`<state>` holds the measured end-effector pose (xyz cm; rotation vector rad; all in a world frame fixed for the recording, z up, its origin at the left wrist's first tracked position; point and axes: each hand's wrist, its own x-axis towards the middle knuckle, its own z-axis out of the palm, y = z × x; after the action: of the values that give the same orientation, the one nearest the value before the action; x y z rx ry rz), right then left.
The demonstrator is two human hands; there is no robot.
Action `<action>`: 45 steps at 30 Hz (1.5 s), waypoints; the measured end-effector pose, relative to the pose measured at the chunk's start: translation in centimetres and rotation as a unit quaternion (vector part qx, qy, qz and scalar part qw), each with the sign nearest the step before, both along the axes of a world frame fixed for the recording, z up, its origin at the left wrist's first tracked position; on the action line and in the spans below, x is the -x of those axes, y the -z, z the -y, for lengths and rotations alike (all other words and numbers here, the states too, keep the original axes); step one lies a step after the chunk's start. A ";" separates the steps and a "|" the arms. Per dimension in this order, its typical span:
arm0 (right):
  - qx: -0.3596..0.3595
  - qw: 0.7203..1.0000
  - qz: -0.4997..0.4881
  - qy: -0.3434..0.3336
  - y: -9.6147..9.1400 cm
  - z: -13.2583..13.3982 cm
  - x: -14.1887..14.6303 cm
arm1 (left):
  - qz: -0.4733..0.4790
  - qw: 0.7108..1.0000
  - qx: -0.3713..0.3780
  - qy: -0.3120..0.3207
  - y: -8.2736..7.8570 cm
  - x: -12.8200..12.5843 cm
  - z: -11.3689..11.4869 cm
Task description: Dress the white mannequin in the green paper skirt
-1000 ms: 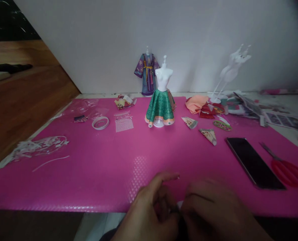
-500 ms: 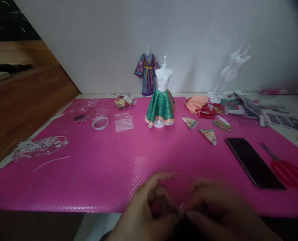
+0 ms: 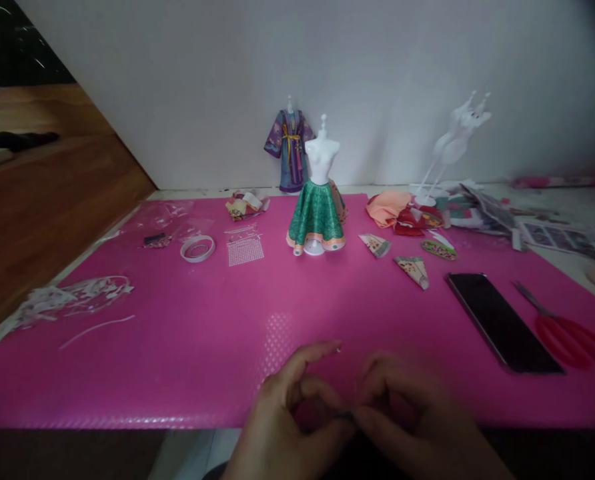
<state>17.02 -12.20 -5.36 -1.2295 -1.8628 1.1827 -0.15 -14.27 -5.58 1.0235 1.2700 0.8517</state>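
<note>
At the front edge of the pink table mat, my left hand (image 3: 290, 417) and my right hand (image 3: 415, 413) meet with fingertips pinched together. Between them is a small dark piece (image 3: 345, 414), mostly covered by the fingers and too dim to name. My left index finger stretches out above it, with a tiny pale speck (image 3: 338, 350) at its tip. Blur softens my right hand. Farther back, a white mini dress form (image 3: 322, 157) stands upright, wearing a green skirt (image 3: 313, 213) with a peach hem.
Right of my hands lie a black phone (image 3: 502, 323) and red-handled scissors (image 3: 562, 327). Behind are folded fabric pieces (image 3: 411, 270) and a peach cloth (image 3: 388, 208). At left are a tape roll (image 3: 197, 249), a pearl sheet (image 3: 245, 250) and white scraps (image 3: 72, 300).
My right hand has shifted slightly left and its fingers bend differently. The pinched piece sits a little farther left and shows less. The whole view has moved slightly.
</note>
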 end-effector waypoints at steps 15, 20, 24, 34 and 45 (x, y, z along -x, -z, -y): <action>0.255 0.955 -0.149 -0.023 1.1 -0.1 -0.5 | 0.046 0.998 0.041 -0.010 0.8 0.4 0.5; 0.198 0.976 -0.093 -0.020 0.6 -0.2 -0.3 | 0.051 0.998 0.040 -0.014 0.9 0.5 0.7; 0.209 0.972 -0.103 -0.022 0.9 -0.2 -0.8 | 0.066 0.997 0.038 -0.008 1.1 0.6 0.6; -0.291 0.954 0.014 0.074 1.4 -1.3 -0.1 | 0.085 0.992 0.082 0.046 1.5 0.3 0.2; -0.204 0.974 0.019 0.099 1.6 -2.2 -2.6 | 0.085 0.993 0.054 0.068 1.0 0.7 0.7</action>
<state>19.64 -10.00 -6.99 -1.1715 -1.8424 0.6331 -0.80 -14.92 -6.55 0.9202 1.0771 0.7420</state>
